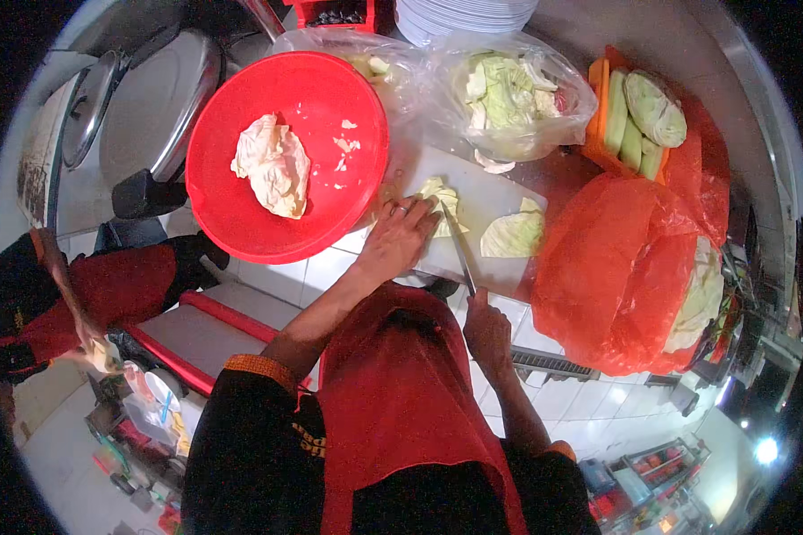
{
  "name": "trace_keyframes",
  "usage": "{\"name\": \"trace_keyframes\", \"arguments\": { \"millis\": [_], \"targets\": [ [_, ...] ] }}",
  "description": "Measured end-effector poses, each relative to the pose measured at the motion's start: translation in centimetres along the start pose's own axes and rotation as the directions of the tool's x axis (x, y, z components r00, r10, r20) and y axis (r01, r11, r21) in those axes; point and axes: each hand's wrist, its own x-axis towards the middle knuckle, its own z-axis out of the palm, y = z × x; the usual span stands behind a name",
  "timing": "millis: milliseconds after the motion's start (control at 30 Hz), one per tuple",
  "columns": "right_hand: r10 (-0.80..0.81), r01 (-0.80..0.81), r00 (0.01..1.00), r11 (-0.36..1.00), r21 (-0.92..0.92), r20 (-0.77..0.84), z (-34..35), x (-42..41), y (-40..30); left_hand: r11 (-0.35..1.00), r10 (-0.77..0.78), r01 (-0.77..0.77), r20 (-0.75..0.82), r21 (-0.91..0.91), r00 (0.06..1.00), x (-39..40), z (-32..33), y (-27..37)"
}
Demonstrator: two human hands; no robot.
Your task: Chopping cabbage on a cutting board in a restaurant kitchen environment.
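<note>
My left hand (401, 234) presses with its fingers on a piece of cabbage (441, 190) at the left part of a white cutting board (468, 167). In my right hand (488, 328) is the handle of a kitchen knife (460, 247), its blade tip at the cut cabbage. Another cabbage piece (514, 233) lies on the board, right of the blade. Left of the board, a red plastic basin (207, 160) holds cabbage leaves (271, 164) and small scraps.
Behind the board are a clear plastic bag of cabbage (508, 100) and stacked white plates (465, 13). At right stand an orange basket (599, 107) of vegetables and a red plastic bag (602, 267) with cabbage. Another person (107, 281) is at far left, near large metal lids (157, 100).
</note>
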Motion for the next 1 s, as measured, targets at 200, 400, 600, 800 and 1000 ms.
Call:
{"name": "trace_keyframes", "arguments": {
  "millis": [200,400,600,800,1000],
  "targets": [
    [0.0,0.0,1.0,1.0,0.011,-0.019,0.3,-0.2,0.2,1.0,-0.002,0.004,-0.062,0.026,0.998,0.1,0.3,0.0],
    [-0.107,0.113,0.983,0.993,0.033,-0.152,3.4,2.2,2.1,1.0,0.029,-0.029,0.029,-0.007,0.999,0.0,-0.8,0.3],
    [-0.237,0.252,0.941,0.967,0.035,-0.243,3.0,3.8,2.4,0.998,0.058,-0.058,0.06,0.002,0.996,-0.4,-0.7,-0.2],
    [-0.491,0.397,0.751,0.87,-0.292,-0.441,3.0,4.7,3.1,0.997,0.054,-0.05,0.071,-0.054,0.996,-1.0,-0.1,-0.9],
    [-0.44,0.411,0.813,0.898,-0.159,-0.381,2.0,3.9,1.7,0.998,0.051,-0.048,0.087,-0.043,0.995,-1.3,-0.4,-0.8]
  ]
}}
